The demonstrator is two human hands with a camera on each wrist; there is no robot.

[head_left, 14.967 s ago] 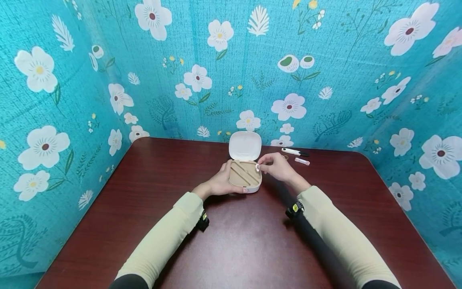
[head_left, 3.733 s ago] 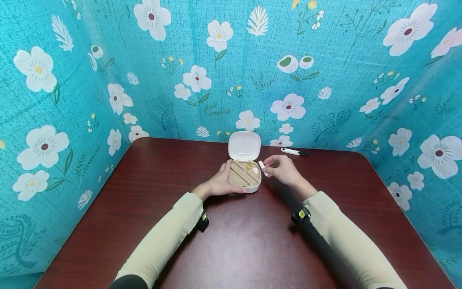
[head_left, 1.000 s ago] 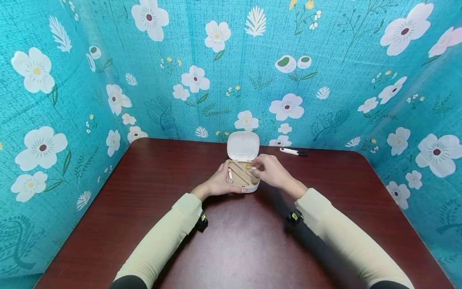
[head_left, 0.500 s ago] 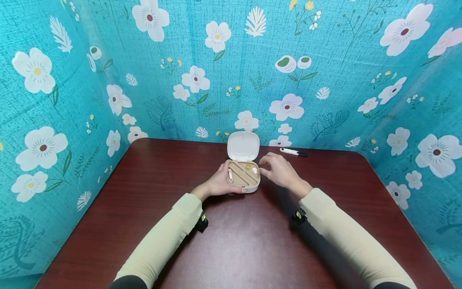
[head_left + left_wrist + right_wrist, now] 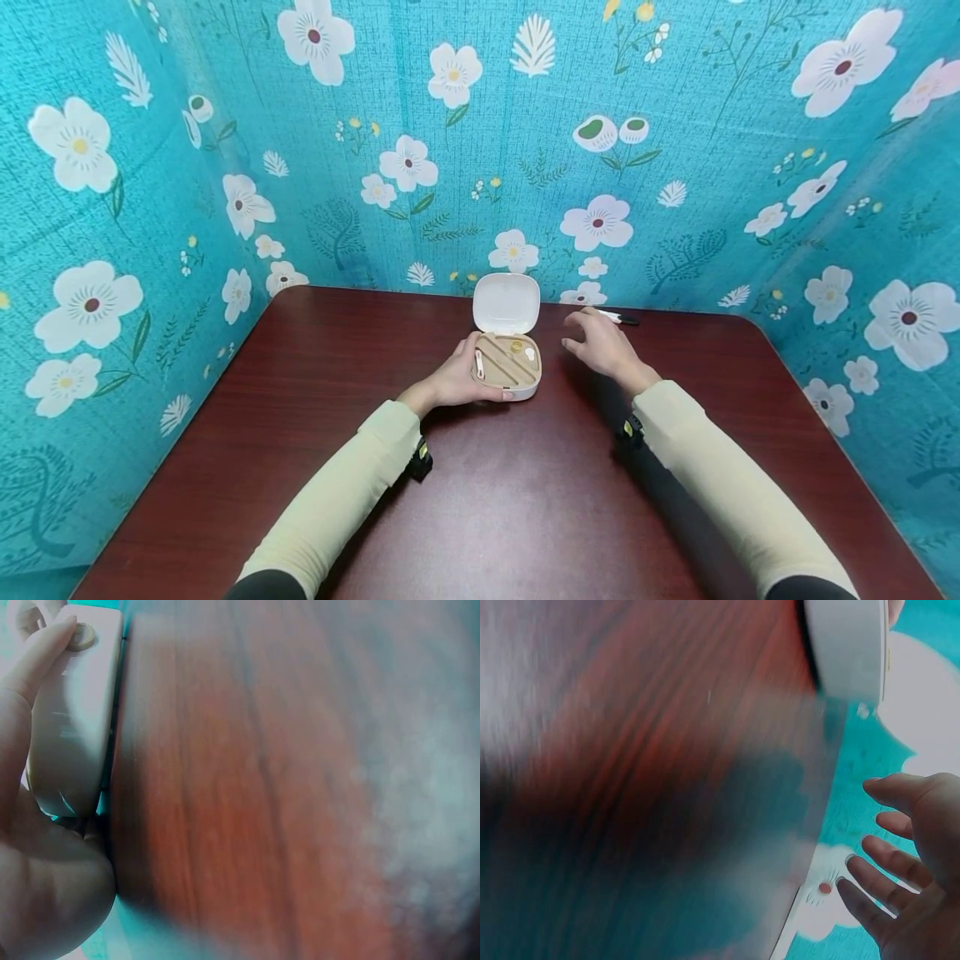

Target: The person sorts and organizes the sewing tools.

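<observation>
A white case (image 5: pixel 525 392) stands on the table with its lid (image 5: pixel 506 302) raised at the back. My left hand (image 5: pixel 453 377) grips it from the left, thumb along the front; in the left wrist view the thumb tip rests at a round button (image 5: pixel 81 637). Diagonal dividers split the beige inner tray (image 5: pixel 504 360). A slim white-and-pink piece (image 5: pixel 479 364) lies in its left compartment; a yellow ring-shaped item (image 5: pixel 517 346) and a small white piece (image 5: pixel 529 354) lie at the back right. My right hand (image 5: pixel 603 348), fingers loosely bent and holding nothing, hovers right of the case.
A white pen with a black end (image 5: pixel 621 318) lies near the table's back edge, partly hidden behind my right hand. The dark red wooden table (image 5: pixel 480 500) reaches back to a blue flowered cloth (image 5: pixel 450 167).
Over the earlier frames, the yellow ring, white piece and slim white-and-pink piece came into the tray. Lately my right hand has moved right, off the case toward the pen; my left stays put.
</observation>
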